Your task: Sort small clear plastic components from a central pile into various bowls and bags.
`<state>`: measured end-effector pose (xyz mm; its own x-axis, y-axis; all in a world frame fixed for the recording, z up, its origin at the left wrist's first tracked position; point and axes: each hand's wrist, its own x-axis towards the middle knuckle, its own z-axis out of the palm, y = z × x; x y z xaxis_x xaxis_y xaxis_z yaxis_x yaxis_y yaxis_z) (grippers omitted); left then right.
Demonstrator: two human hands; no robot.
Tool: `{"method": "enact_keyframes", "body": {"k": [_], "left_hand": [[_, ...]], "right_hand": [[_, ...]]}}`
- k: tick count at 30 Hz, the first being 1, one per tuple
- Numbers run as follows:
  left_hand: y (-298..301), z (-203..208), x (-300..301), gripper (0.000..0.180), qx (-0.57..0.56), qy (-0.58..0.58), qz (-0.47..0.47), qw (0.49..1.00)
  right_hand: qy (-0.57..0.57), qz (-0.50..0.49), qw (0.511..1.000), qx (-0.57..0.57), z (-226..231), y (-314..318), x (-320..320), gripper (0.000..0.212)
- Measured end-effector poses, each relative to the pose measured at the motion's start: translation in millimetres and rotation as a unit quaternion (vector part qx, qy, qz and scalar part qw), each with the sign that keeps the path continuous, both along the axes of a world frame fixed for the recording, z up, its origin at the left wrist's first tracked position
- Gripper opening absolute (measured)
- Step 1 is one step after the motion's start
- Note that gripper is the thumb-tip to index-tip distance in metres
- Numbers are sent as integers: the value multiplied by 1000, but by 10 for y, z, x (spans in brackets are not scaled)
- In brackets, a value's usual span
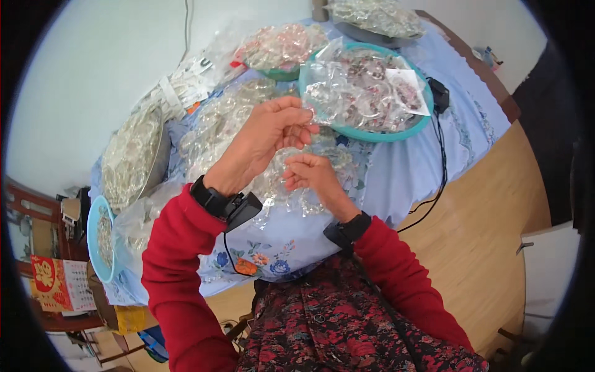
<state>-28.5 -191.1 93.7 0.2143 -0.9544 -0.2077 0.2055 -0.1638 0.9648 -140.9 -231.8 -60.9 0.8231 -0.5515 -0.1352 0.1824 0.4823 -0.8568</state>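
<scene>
My left hand (268, 141) is closed in a pinch, its fingertips at the corner of a clear plastic bag (325, 102) by the left rim of a teal basin (372, 136). Lower and to the right, my right hand (315, 177) has its fingers pressed together; whatever they hold is too small to make out. Beneath both hands spreads a pile of clear bags (217, 127) with shiny, jewellery-like pieces inside. The teal basin is heaped with similar bags (365, 87) showing dark red and pink pieces, and a white card (407, 92) lies on them.
A blue floral cloth (396, 180) covers the table. Filled containers stand around: a green bowl (283, 74), a metal bowl (162, 149), a light blue basin (94, 242) and a grey bowl (375, 38). A black adapter (438, 94) trails cables down the right side.
</scene>
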Motion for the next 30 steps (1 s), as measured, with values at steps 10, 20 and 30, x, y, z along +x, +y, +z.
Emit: {"method": "enact_keyframes", "body": {"k": [10, 20, 30], "left_hand": [[-67, 77, -28, 13, 65, -77, -156, 983], [-1368, 401, -223, 14, -233, 7, -11, 972], [752, -713, 635, 22, -109, -257, 217, 936]], "right_hand": [[5, -3, 1000, 20, -65, -11, -2, 22], [-3, -21, 1000, 21, -82, 61, -39, 21], [2, -10, 1000, -10, -48, 2, 6, 21]]}}
